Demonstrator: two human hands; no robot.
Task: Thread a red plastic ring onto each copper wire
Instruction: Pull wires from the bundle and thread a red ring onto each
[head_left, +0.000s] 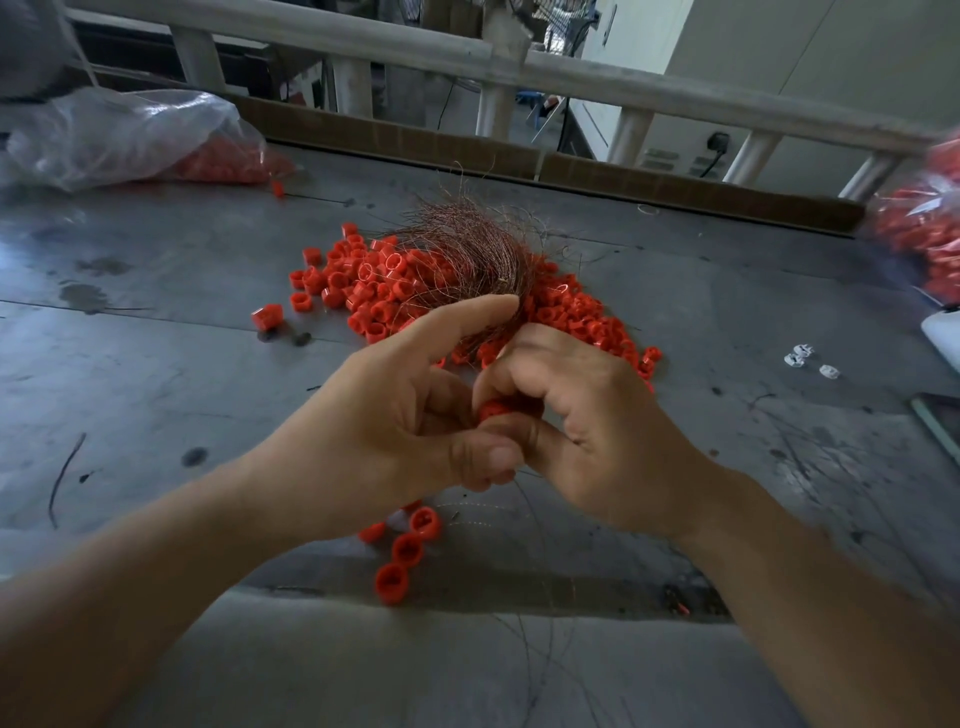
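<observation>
The left hand (410, 415) is gripping the wires (467, 249) and the right hand (597, 431) is pinching a ring (493, 409), so threading is seemingly only getting going, with the pile (363, 291) lying unused on the counter (156, 364).

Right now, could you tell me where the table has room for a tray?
Bare table lies left of the ring pile toward the clear bag, and right of it, before the white clips. The middle is crowded: wire bundle, left hand, right hand gripping a ring.

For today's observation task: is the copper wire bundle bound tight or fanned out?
Fanned out: the copper wire bundle splays loosely over the red ring pile.
</observation>
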